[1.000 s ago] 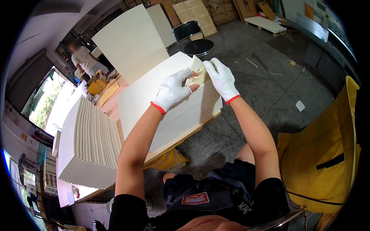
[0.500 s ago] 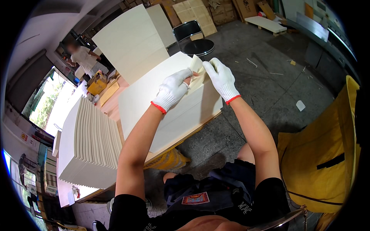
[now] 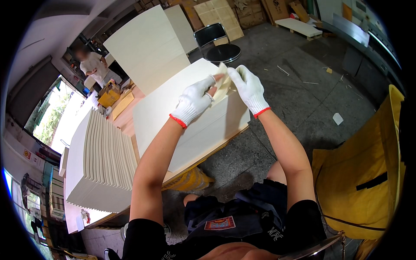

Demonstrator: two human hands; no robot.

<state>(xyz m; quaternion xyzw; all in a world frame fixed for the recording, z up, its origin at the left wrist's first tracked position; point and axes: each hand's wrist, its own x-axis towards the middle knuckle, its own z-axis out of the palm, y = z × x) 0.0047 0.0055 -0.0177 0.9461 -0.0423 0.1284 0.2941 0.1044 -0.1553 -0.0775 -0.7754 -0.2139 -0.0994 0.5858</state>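
A tall stack of large cream-white paper sheets (image 3: 173,104) stands on the table before me. At its far right corner the top sheets' lifted edge (image 3: 223,89) curls up between my hands. My right hand (image 3: 248,86), in a white knit glove with a red cuff, has its thumb and fingers closed on that raised edge. My left hand (image 3: 194,99) wears a matching glove with some fingertips bare. Its fingers are spread apart and rest against the curled paper. How many sheets are lifted cannot be made out.
Left of the stack lies a pile of layered white sheets (image 3: 104,160). Taller sheets (image 3: 147,47) stand behind, near a black chair (image 3: 222,47). A yellow fabric bag (image 3: 359,173) is at my right. A person (image 3: 96,68) works at the far left.
The raised paper edge has turned narrower and more upright between my hands. My left fingertips have shifted slightly apart along it. The person at the far left has changed arm position.
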